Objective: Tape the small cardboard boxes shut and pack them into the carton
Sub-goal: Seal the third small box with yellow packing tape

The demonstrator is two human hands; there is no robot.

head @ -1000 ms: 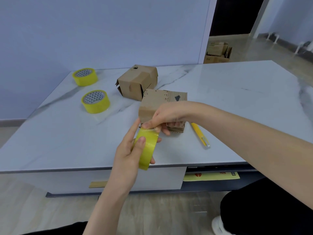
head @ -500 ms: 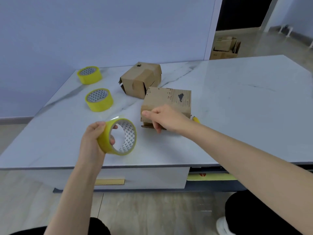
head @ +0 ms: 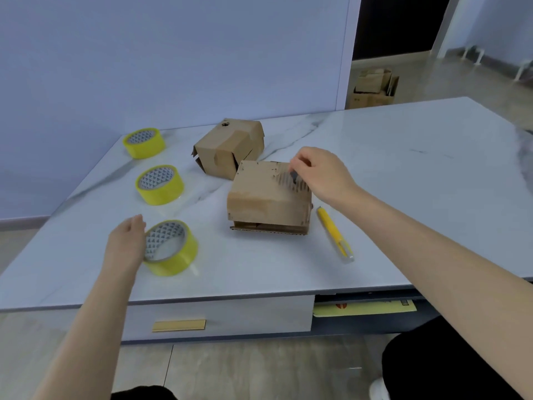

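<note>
Cutter (head: 334, 232) and nearest roll (head: 176, 255) flank near box (head: 265, 194), its top pinched by right grip (head: 320, 174); left grip (head: 127, 243) slack against roll.

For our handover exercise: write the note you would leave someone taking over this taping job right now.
Left hand open, touching the nearest tape roll on the table.
Right hand on the near box's top, by its far edge; grip unclear.
Far box lies behind it, flaps loose.
Yellow cutter right of the near box.
Done: neither box looks sealed, none packed.
Left: tape both, pack them.
</note>
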